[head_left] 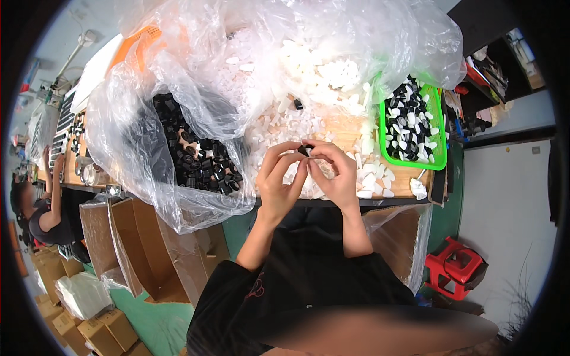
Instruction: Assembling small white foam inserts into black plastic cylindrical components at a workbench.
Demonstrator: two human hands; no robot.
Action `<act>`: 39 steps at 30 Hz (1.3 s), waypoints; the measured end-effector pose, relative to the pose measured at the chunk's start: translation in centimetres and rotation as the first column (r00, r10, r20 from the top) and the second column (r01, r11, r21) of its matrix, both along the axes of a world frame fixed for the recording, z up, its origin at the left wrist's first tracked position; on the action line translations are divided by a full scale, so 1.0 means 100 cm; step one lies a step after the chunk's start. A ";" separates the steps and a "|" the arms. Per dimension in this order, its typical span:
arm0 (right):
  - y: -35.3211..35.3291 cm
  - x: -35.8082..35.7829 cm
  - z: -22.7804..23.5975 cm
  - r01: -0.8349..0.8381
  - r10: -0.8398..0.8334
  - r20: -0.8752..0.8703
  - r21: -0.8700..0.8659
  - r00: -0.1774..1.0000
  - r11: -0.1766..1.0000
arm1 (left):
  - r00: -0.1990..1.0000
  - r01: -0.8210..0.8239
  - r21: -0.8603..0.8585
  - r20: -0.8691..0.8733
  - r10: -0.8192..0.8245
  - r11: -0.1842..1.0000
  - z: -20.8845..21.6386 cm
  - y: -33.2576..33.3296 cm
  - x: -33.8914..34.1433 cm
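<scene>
Both my hands meet above the near edge of the wooden table (402,185). Between their fingertips is a small black plastic piece (304,150), partly covered by the fingers. My left hand (279,178) pinches it from the left, and my right hand (336,177) from the right. Beneath and around the hands lie many loose white plastic pieces (371,177). To the left, a clear plastic bag (127,139) gapes over a heap of black plastic pieces (196,163). At the right stands a green basket (442,133) with mixed black and white pieces.
Clear plastic sheeting (356,29) covers the table's far side. Open cardboard boxes (139,243) stand below the front edge. A red stool (454,267) is on the floor at right. Another person (50,213) works at a table on the far left.
</scene>
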State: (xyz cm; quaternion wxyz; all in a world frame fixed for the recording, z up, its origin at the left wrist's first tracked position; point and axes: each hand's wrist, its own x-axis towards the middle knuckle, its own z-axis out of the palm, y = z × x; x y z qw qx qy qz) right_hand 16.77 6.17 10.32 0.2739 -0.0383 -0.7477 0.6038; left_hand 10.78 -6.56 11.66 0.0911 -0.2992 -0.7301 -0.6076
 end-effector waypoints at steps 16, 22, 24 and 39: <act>0.009 0.001 -0.005 -0.062 0.073 0.041 -0.218 0.996 0.974 | 0.928 0.212 0.111 0.288 -0.235 0.971 -0.016 -0.003 -0.010; 0.016 0.001 -0.009 -0.147 0.171 0.025 -0.394 0.985 0.907 | 0.822 0.245 0.124 0.499 -0.274 0.961 -0.012 -0.005 -0.011; 0.017 0.002 -0.010 -0.135 0.167 0.036 -0.437 0.985 0.889 | 0.869 0.262 0.099 0.407 -0.279 0.960 -0.016 -0.006 -0.015; 0.017 0.001 -0.016 -0.084 0.199 0.115 -0.627 0.973 0.774 | 0.724 0.271 0.461 0.481 -0.495 0.845 -0.028 -0.010 -0.013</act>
